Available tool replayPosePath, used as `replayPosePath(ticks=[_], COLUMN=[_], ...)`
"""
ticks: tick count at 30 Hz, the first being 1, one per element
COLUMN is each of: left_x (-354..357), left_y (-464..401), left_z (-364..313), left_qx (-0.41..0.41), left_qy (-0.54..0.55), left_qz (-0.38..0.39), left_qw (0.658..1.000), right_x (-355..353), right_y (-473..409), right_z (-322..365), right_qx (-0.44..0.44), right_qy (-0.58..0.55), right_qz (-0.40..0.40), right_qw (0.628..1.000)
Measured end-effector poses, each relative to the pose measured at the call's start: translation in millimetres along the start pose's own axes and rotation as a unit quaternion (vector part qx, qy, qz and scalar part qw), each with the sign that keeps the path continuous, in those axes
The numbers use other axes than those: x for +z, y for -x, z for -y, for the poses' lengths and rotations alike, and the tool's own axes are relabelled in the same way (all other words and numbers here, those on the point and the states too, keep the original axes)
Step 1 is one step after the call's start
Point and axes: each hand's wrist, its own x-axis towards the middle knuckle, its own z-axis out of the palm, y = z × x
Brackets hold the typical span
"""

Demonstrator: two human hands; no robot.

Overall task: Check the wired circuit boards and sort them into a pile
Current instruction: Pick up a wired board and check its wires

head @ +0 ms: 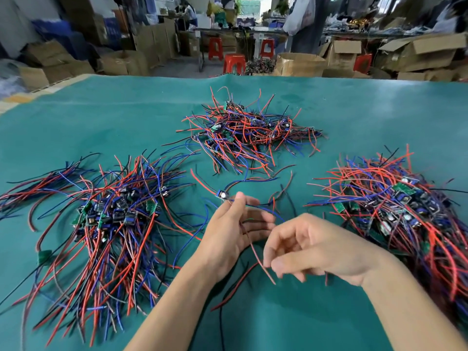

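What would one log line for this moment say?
left hand: holds board | right hand: pinches red wire | piles: three on mat

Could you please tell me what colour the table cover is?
Teal green table cover, clearest in the head view.

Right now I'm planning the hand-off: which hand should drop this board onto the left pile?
Left. The left hand already pinches the board and is nearer the left pile. The right hand only fingers a red wire.
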Motion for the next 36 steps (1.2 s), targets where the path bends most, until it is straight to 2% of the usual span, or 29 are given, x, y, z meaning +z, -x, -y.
replayPosePath(ticks=[2,5,8,10,12,15,17,21,25,28,32,36], left_x=[-0.6,-2.1,-0.3,1.0,0.5,0.4,0.9,1.6,-2.2,-2.3,-2.3,-2.6], left_y=[0.1,1.1,5.1,8.0,10.0,11.8,11.9,9.9,7.9,8.6,8.9,8.6], left_z=[-0.2,-1.0,0.2,2.3,3.4,2.7,2.6,3.0,2.0,1.3,1.5,0.2], left_qx=[0.005,0.009,-0.028,-0.068,-0.106,-0.133,-0.131,-0.109,-0.031,0.005,0.002,-0.019], left_qy=[-0.011,-0.056,-0.065,-0.062,-0.067,-0.073,-0.076,-0.121,-0.160,-0.164,-0.152,-0.146], left_qz=[0.011,0.039,0.133,0.219,0.286,0.341,0.338,0.283,0.212,0.198,0.200,0.208], left_qw=[1.000,0.998,0.989,0.971,0.950,0.928,0.929,0.945,0.964,0.966,0.968,0.967], right_x=[-4.7,-14.1,-15.0,-6.2,4.5,12.2,12.4,6.6,5.6,6.5,5.6,-1.4], right_y=[1.5,-0.9,-7.3,-13.3,-19.9,-26.5,-28.2,-27.6,-29.5,-31.1,-32.3,-32.7], right_z=[-1.5,-4.1,-7.2,-8.8,-9.0,-11.2,-13.9,-15.1,-19.1,-21.3,-20.4,-21.5], right_qx=[-0.023,-0.066,-0.093,-0.093,-0.083,-0.072,-0.073,-0.096,-0.108,-0.113,-0.107,-0.099], right_qy=[-0.030,-0.147,-0.131,-0.116,-0.160,-0.203,-0.228,-0.250,-0.231,-0.216,-0.171,-0.140], right_qz=[-0.037,-0.206,-0.323,-0.324,-0.284,-0.252,-0.253,-0.268,-0.281,-0.290,-0.356,-0.460], right_qw=[0.999,0.965,0.933,0.934,0.942,0.944,0.937,0.926,0.925,0.926,0.912,0.871])
